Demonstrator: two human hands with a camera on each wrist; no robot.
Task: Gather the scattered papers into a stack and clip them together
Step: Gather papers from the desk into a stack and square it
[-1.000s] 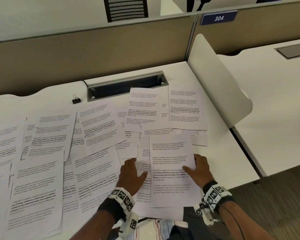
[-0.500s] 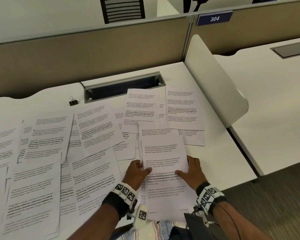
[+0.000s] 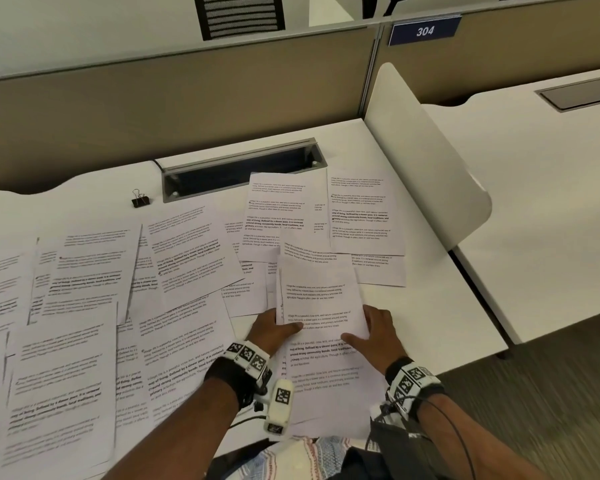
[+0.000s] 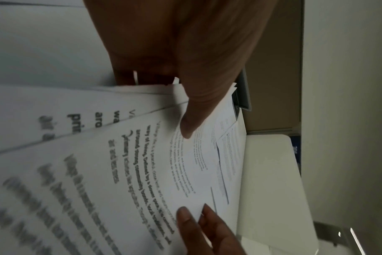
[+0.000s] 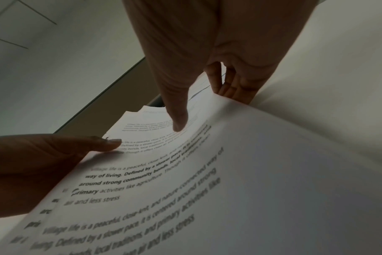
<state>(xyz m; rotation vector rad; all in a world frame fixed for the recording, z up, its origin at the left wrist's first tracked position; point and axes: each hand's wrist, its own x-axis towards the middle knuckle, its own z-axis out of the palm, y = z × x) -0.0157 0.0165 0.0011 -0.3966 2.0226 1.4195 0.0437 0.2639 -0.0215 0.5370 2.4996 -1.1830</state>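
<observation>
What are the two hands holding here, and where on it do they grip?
A small bundle of printed sheets: left hand pinches its left edge, right hand its right edge, thumbs on top.

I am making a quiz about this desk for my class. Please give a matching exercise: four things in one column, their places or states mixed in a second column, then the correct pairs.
Things
1. binder clip
2. held papers
3. left hand
4. sign 304

Places or states
A. on the partition
B. lifted off the desk between both hands
C. alone on the desk, left of the cable tray
D. thumb on top of the sheets

Pairs: 1-C, 2-B, 3-D, 4-A
</observation>
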